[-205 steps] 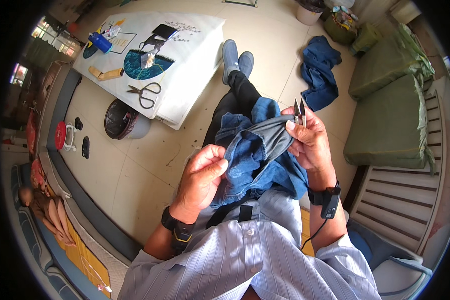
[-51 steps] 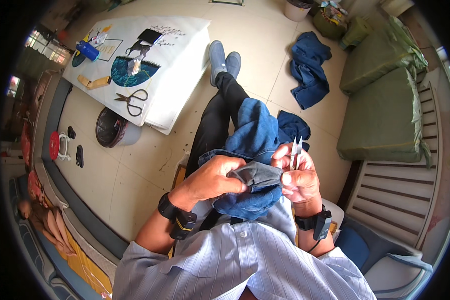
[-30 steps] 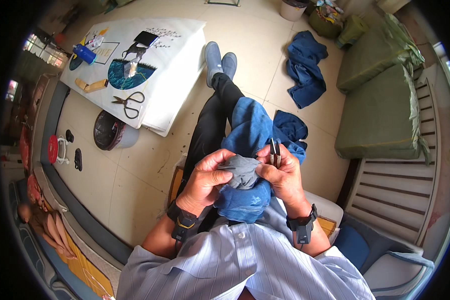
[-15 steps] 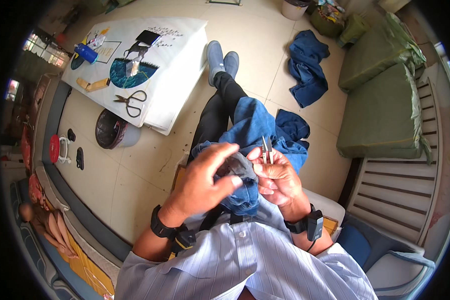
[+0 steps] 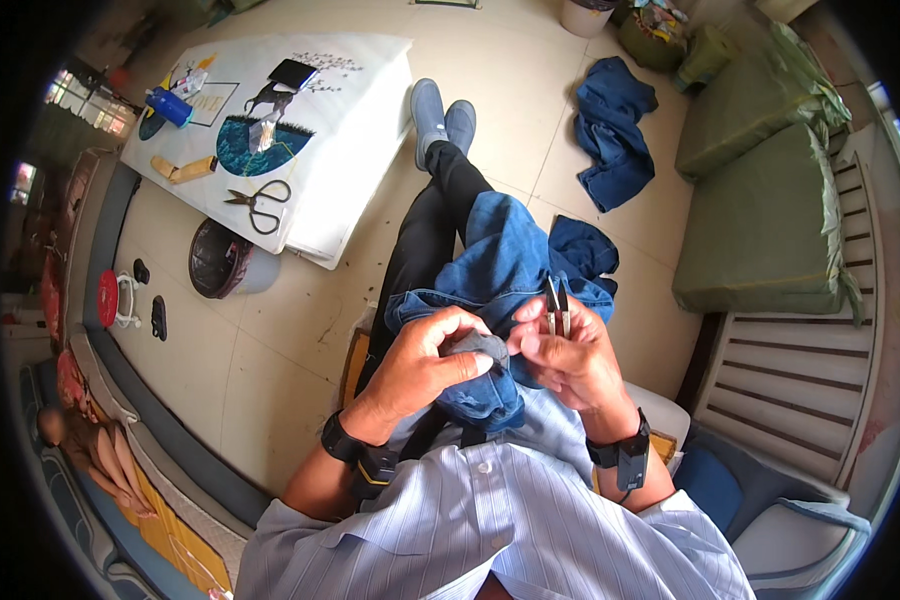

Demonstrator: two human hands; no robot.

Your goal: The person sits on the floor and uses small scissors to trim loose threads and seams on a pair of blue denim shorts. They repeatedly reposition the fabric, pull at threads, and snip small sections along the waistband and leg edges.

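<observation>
Across my lap lies a blue denim garment (image 5: 490,250), bunched up toward my waist. My left hand (image 5: 425,365) pinches a patch of dark grey cloth (image 5: 478,347) on it, thumb on top. Thread snips (image 5: 557,308) stick up out of my right hand (image 5: 570,360), points away from me and blades slightly apart. The thumb and fingertips of that hand come close to the edge of the grey cloth; whether they grip a thread there is too small to tell.
At the left stands a table (image 5: 360,110) with large black scissors (image 5: 258,204), a blue bottle (image 5: 170,106) and a dark flat case (image 5: 293,73). Below it is a waste bin (image 5: 255,270). More denim (image 5: 613,130) lies on the floor ahead. Green cushions (image 5: 760,230) rest on a slatted bench (image 5: 795,375).
My left hand, spread above the cloth before, has closed on the grey patch. My right hand has shifted slightly right with the snips, away from the cloth.
</observation>
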